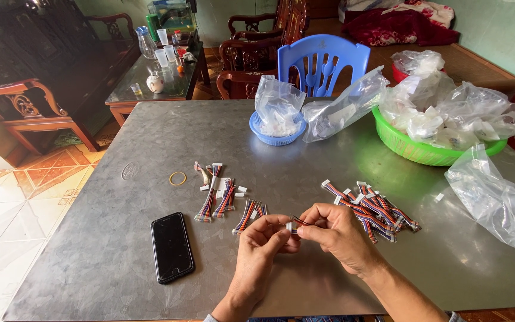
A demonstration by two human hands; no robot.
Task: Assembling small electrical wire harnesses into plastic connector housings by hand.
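Observation:
My left hand [257, 250] and my right hand [336, 234] meet above the near middle of the grey metal table [114, 238]. Between their fingertips they pinch a short multicoloured wire lead with a small white plug [293, 224]. A loose pile of the same leads [372, 209] lies just right of my right hand. More leads in small bunches [220, 197] lie left of my left hand, and another bunch [249, 214] sits just above it.
A black phone [171, 246] lies face up at the near left, with a yellow rubber band [177, 178] beyond it. Farther back stand a blue basket with a plastic bag [278, 116], a green basket of bags [424, 149], loose clear bags [499, 200] and a blue chair [323, 62].

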